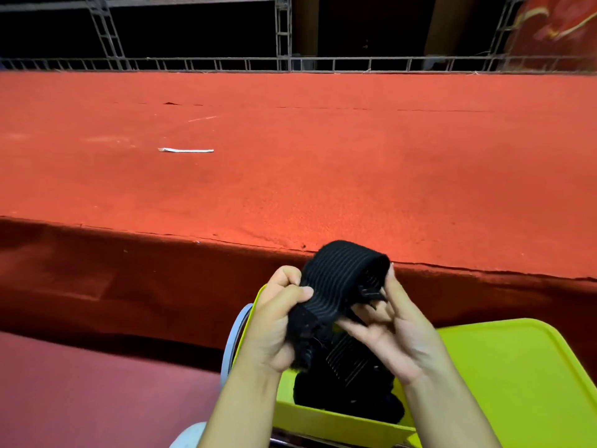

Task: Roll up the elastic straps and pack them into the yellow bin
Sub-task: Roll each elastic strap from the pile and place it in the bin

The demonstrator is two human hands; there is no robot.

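Observation:
A wide black ribbed elastic strap (339,279) arches between both hands above the yellow bin (326,421). My left hand (274,321) grips its left end, fingers curled round it. My right hand (397,337) holds the right end, fingers bent behind the strap and the palm facing me. More black straps (349,383) lie piled inside the bin, partly hidden by my hands.
A yellow-green lid or tray (523,376) lies to the right of the bin. A red carpeted stage (323,163) stretches ahead, with a white strip (185,150) lying on it. A white ring-shaped object (231,344) stands left of the bin. Metal truss runs along the back.

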